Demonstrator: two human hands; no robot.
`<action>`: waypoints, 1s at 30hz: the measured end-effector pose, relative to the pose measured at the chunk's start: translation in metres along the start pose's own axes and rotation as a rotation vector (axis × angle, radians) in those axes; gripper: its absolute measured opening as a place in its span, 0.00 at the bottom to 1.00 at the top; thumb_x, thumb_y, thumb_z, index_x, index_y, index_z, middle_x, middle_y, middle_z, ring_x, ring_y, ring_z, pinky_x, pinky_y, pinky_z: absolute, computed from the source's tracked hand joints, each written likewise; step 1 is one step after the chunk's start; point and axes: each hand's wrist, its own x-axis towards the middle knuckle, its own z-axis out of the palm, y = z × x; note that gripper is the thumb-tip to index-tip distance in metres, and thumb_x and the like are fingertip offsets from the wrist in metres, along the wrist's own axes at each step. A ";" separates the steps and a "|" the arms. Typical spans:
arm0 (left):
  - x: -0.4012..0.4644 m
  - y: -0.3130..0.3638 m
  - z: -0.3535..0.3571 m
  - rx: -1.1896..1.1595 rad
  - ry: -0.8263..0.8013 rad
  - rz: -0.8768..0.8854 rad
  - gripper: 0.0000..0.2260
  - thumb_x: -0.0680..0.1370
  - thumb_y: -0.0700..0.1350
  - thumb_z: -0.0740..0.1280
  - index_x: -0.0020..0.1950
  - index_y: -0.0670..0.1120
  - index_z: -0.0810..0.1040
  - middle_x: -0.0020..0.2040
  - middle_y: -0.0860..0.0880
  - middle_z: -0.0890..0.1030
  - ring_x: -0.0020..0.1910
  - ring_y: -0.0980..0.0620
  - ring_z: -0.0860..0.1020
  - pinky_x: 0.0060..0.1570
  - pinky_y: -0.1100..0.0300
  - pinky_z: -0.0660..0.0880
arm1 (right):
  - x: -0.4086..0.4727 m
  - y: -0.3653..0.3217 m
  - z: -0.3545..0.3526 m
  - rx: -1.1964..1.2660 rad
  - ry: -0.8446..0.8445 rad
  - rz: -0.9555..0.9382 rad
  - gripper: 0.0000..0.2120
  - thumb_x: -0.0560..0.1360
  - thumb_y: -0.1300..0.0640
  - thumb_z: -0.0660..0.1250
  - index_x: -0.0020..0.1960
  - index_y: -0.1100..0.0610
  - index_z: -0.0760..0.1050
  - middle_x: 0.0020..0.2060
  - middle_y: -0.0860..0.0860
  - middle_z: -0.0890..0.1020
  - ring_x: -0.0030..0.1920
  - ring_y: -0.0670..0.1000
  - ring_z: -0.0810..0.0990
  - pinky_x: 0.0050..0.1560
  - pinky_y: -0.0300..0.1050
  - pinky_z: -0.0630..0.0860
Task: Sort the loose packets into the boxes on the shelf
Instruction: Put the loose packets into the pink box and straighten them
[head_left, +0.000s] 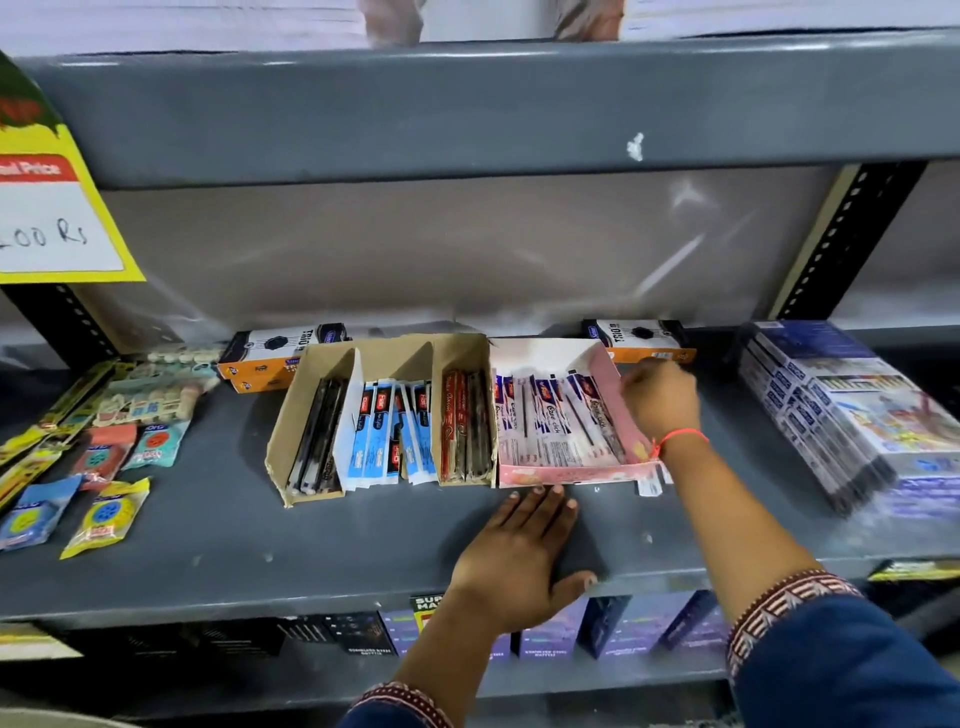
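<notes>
Loose packets (98, 457) lay far left on the shelf (260, 530), well apart from the brown box (384, 415) w/ its dividers, prob. awaiting sorting. Left hand (519, 551) was open, flat on the shelf, fingertips touching the pink box (566, 475) front, likely steadying it. Right hand (662, 402) curled at its right wall; grip unclear.

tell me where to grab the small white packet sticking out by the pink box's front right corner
Pinch the white packet's exposed near end, coming from the front of the shelf. Only that end pokes out past the pink box; the rest is hidden behind the right forearm.
</notes>
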 end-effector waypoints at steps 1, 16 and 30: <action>-0.001 0.000 -0.001 -0.005 0.001 -0.001 0.40 0.71 0.67 0.37 0.76 0.45 0.49 0.77 0.44 0.50 0.75 0.47 0.46 0.65 0.53 0.28 | 0.002 0.008 -0.008 0.021 0.037 0.032 0.13 0.74 0.64 0.58 0.52 0.66 0.79 0.54 0.67 0.81 0.55 0.67 0.78 0.53 0.50 0.75; 0.000 0.000 0.001 -0.032 0.009 -0.012 0.42 0.69 0.70 0.33 0.76 0.47 0.46 0.77 0.48 0.45 0.75 0.49 0.43 0.63 0.55 0.26 | 0.018 0.068 0.001 -0.048 -0.263 0.280 0.13 0.74 0.63 0.64 0.56 0.69 0.77 0.56 0.66 0.80 0.53 0.63 0.79 0.47 0.46 0.73; 0.001 0.001 0.001 -0.019 -0.007 -0.013 0.41 0.69 0.69 0.34 0.76 0.48 0.46 0.77 0.48 0.46 0.75 0.50 0.43 0.64 0.59 0.28 | 0.021 0.063 -0.005 -0.153 -0.261 0.306 0.16 0.74 0.67 0.62 0.61 0.69 0.73 0.61 0.66 0.78 0.61 0.63 0.77 0.58 0.50 0.74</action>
